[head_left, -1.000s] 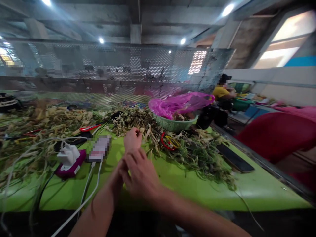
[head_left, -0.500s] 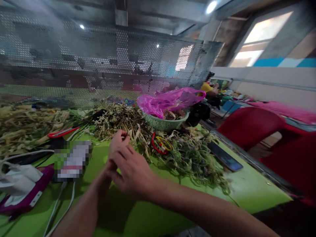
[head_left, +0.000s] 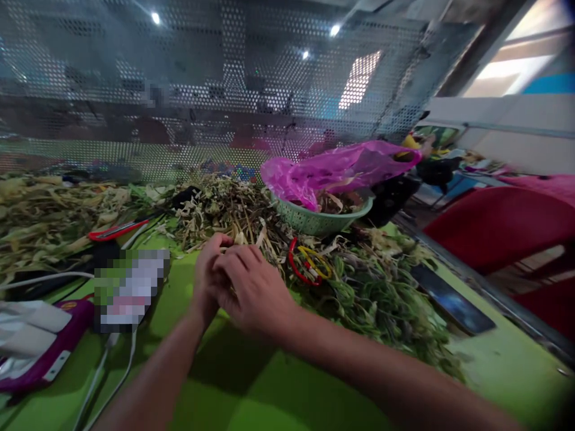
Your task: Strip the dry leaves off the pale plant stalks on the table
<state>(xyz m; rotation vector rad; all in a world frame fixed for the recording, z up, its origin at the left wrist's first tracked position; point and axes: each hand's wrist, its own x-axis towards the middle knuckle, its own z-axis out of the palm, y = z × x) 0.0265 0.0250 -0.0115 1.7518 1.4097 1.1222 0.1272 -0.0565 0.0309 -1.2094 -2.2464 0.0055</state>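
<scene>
My left hand and my right hand meet above the green tabletop. The fingers of both are curled in together, the right hand partly covering the left. Whatever they pinch between them is hidden. Just beyond the fingertips spreads a heap of dry, pale leaves and stalks. To the right of my hands lies a pile of greener, limp plant strands. A red loop and a yellow loop rest at its left edge.
Behind stands a green basket with a pink plastic bag on top. A phone lies right; a red box cutter, a pixelated phone-like device and a purple power strip lie left. A perforated metal screen rises behind.
The view has tilted down and shifted, so the basket and the right-hand phone appear further right. My right hand has closed in against my left; both stay at the same heap.
</scene>
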